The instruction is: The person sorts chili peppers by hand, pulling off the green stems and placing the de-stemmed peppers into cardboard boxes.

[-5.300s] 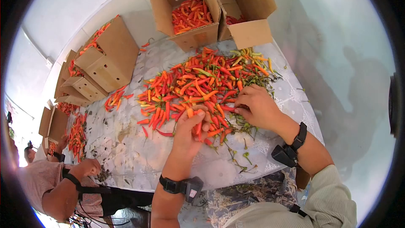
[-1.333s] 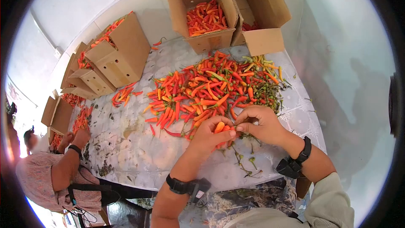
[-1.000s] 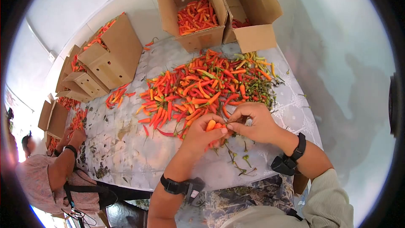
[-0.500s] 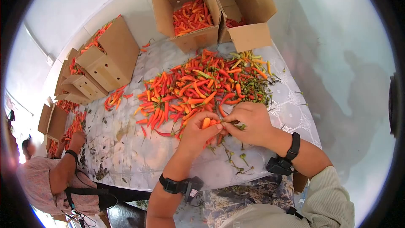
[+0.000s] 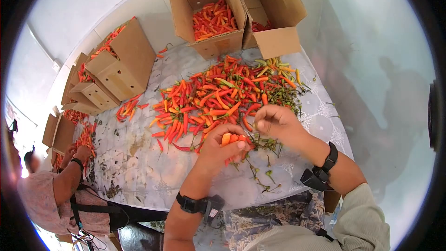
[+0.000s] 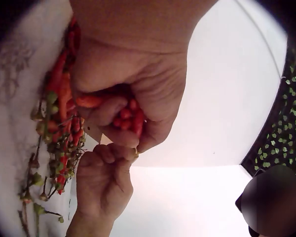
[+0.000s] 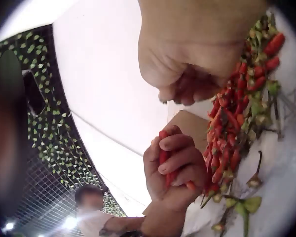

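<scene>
My left hand curls round a bunch of red and orange chillies, thumb across them. In the left wrist view, several red chilli tips show between its fingers and thumb. My right hand is raised just right of the left one, fingers bent in. A small greenish chilli stem shows at its fingertips in the right wrist view; its palm side is partly hidden. Beyond both hands spreads a pile of red and orange chillies. Green stems lie beneath the right hand.
Two open cardboard boxes with chillies stand at the table's back. More chilli-filled boxes line the left side. Yellow-green chillies edge the pile's right. At left, another person handles a separate chilli heap. Loose stems lie near the front edge.
Over five seconds ago my right hand was at the pile; then it came to the left hand's chillies and pinched there. Now it has drawn away to the upper right. The left hand keeps its bunch.
</scene>
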{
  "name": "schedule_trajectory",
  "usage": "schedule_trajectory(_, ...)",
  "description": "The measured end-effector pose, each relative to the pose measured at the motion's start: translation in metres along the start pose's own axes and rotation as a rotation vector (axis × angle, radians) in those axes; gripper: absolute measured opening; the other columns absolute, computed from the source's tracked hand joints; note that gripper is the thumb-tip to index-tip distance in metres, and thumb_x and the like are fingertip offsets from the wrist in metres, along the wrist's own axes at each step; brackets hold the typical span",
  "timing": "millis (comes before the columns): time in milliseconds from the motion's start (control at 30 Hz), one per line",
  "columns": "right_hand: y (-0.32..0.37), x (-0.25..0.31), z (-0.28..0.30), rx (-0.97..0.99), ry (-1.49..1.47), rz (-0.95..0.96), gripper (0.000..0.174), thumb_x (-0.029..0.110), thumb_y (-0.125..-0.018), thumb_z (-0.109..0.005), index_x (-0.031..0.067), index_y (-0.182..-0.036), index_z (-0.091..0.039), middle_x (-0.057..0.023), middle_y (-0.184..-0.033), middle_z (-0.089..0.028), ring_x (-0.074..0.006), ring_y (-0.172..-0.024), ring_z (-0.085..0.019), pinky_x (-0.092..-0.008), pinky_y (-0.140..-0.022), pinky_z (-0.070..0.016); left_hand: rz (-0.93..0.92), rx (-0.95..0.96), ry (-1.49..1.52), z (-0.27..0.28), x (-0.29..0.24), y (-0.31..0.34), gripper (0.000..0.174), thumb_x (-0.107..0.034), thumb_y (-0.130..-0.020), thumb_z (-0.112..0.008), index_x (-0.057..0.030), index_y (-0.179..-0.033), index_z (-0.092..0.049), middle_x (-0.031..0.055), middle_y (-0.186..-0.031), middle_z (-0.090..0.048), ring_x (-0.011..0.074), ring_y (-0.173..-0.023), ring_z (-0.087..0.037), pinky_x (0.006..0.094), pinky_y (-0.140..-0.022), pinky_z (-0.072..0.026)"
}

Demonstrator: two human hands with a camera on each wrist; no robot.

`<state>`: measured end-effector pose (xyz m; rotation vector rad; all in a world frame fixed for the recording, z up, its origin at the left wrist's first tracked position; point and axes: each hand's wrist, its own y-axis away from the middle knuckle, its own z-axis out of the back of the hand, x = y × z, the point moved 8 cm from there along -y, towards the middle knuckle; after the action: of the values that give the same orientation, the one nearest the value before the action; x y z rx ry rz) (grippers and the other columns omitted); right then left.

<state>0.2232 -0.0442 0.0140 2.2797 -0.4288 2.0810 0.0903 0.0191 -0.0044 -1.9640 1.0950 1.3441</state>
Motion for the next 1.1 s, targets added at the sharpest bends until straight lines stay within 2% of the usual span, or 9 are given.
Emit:
schedule_trajectory(167, 0.025, 0.061, 0.04, -0.643, 0.471, 0.573, 0.008, 0.008, -0.084, -0.064, 0.0027, -0.087, -0.059, -0.0036, -0.081, -0.058, -0.0108, -0.072, -0.054, -0.0247, -0.065, -0.044, -0.017, -0.058, 0.097, 0.013, -0.003, -0.002, 0.023, -0.005, -0.078, -0.069, -0.0034, -0.096, -0.055, 0.0021, -0.076, -0.058, 0.0077, -0.051, -0.051, 0.0216, -0.044, -0.042)
schedule_trajectory(267, 0.027, 0.073, 0.041, -0.688, 0.717, 0.63, 0.013, 0.004, -0.077, -0.068, 0.0045, -0.086, -0.06, -0.0063, -0.081, -0.057, -0.0177, -0.075, -0.055, -0.0297, -0.069, -0.0451, 0.019, -0.074, 0.198, 0.018, 0.001, -0.004, 0.018, -0.007, -0.081, -0.067, -0.0042, -0.093, -0.054, 0.0036, -0.073, -0.058, 0.0096, -0.049, -0.051, 0.0229, -0.042, -0.0424)
schedule_trajectory(367, 0.013, 0.066, 0.033, -0.632, 1.139, 0.578, 0.016, 0.005, -0.069, -0.071, 0.0069, -0.082, -0.062, -0.0083, -0.083, -0.056, -0.025, -0.082, -0.055, -0.0365, -0.075, -0.0445, 0.064, -0.049, 0.284, 0.013, 0.003, -0.003, 0.013, -0.009, -0.084, -0.063, -0.0051, -0.09, -0.053, 0.0052, -0.07, -0.058, 0.0115, -0.049, -0.052, 0.0241, -0.041, -0.0425)
schedule_trajectory(500, 0.0, 0.035, 0.024, -0.336, 1.183, 0.405, 0.011, 0.014, -0.064, -0.074, 0.01, -0.071, -0.067, -0.0077, -0.087, -0.056, -0.0287, -0.087, -0.053, -0.0395, -0.078, -0.0428, 0.067, -0.067, 0.235, 0.01, 0.001, -0.004, 0.011, -0.007, -0.085, -0.061, -0.0058, -0.088, -0.051, 0.0056, -0.067, -0.057, 0.0122, -0.049, -0.052, 0.0246, -0.041, -0.0425)
schedule_trajectory(600, -0.003, 0.015, 0.014, -0.169, 1.302, 0.256, 0.016, 0.014, -0.064, -0.075, 0.0103, -0.078, -0.068, -0.0073, -0.088, -0.055, -0.0271, -0.088, -0.051, -0.0375, -0.077, -0.0434, 0.051, -0.08, 0.182, 0.011, 0.001, -0.003, 0.012, -0.006, -0.083, -0.063, -0.0059, -0.087, -0.051, 0.0046, -0.066, -0.056, 0.0115, -0.049, -0.052, 0.0239, -0.041, -0.0411)
schedule_trajectory(700, -0.004, 0.01, 0.013, -0.155, 1.368, 0.238, 0.017, 0.016, -0.063, -0.075, 0.0109, -0.078, -0.068, -0.0069, -0.088, -0.055, -0.027, -0.088, -0.051, -0.0375, -0.077, -0.0435, 0.05, -0.072, 0.14, 0.013, 0.002, -0.004, 0.015, -0.006, -0.081, -0.065, -0.0061, -0.087, -0.051, 0.0035, -0.066, -0.055, 0.0105, -0.048, -0.05, 0.0229, -0.04, -0.0389)
schedule_trajectory(900, 0.0, 0.027, 0.009, -0.23, 1.228, 0.419, 0.009, 0.011, -0.066, -0.07, 0.0098, -0.075, -0.068, -0.0074, -0.081, -0.057, -0.0296, -0.083, -0.054, -0.0402, -0.074, -0.044, 0.057, -0.077, 0.063, 0.01, 0.004, -0.003, 0.019, -0.01, -0.08, -0.069, -0.0062, -0.087, -0.052, 0.0024, -0.066, -0.054, 0.0089, -0.048, -0.049, 0.0219, -0.041, -0.0367)
schedule_trajectory(1000, 0.0, 0.037, 0.014, -0.289, 1.064, 0.344, 0.009, 0.009, -0.071, -0.071, 0.0065, -0.077, -0.065, -0.006, -0.082, -0.061, -0.0232, -0.08, -0.059, -0.0358, -0.072, -0.0465, 0.057, -0.08, 0.074, 0.009, 0.004, -0.003, 0.018, -0.011, -0.082, -0.068, -0.0056, -0.089, -0.052, 0.0026, -0.068, -0.054, 0.0091, -0.049, -0.049, 0.0225, -0.042, -0.0377)
schedule_trajectory(1100, -0.003, 0.007, 0.016, -0.199, 0.318, -0.005, 0.013, 0.012, -0.078, -0.071, 0.0039, -0.084, -0.063, -0.0042, -0.083, -0.063, -0.014, -0.079, -0.061, -0.0285, -0.071, -0.0482, 0.002, -0.097, -0.008, 0.01, 0.002, -0.004, 0.018, -0.013, -0.083, -0.068, -0.0053, -0.09, -0.052, 0.0025, -0.07, -0.055, 0.0092, -0.05, -0.049, 0.0228, -0.043, -0.0384)
